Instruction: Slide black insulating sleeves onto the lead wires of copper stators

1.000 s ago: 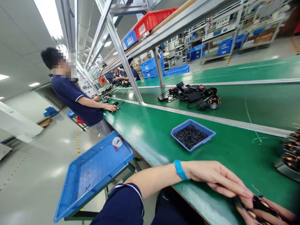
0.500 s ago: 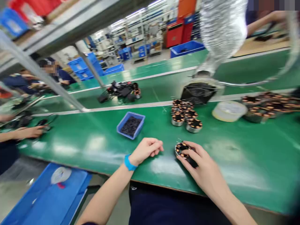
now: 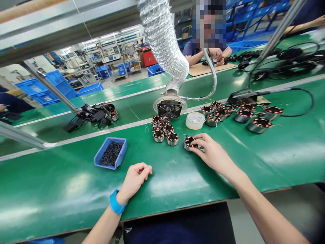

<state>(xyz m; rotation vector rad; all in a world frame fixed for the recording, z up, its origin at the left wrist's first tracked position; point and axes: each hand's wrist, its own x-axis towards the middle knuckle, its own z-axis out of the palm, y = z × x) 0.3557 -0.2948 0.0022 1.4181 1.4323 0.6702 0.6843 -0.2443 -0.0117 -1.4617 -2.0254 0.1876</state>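
My right hand (image 3: 212,152) grips a motor stator (image 3: 188,143), a short silver ring with copper windings and a black core, low at the green bench top. Thumb and fingers are on its right side. Just left of it stands a cluster of similar stators (image 3: 172,138), thin wire ends sticking up from some. My left hand (image 3: 135,178) is closed near the bench's front, thumb against the curled fingers; whatever they may hold is hidden. A blue bin (image 3: 122,154) of small black tube-like pieces is beyond it to the left.
A roll of clear tape (image 3: 195,121) lies beside more stators (image 3: 259,125) at the right. A fan-fronted exhaust hood (image 3: 169,107) hangs from a silver duct (image 3: 162,30). Black cabled parts (image 3: 95,115) lie at the back left; a soldering-iron-like tool's stand (image 3: 242,96) is right. A co-worker sits opposite.
My right hand has carried the stator forward, away from my body, to beside the cluster. The view has turned to the right. My left hand stays closed over the bench.
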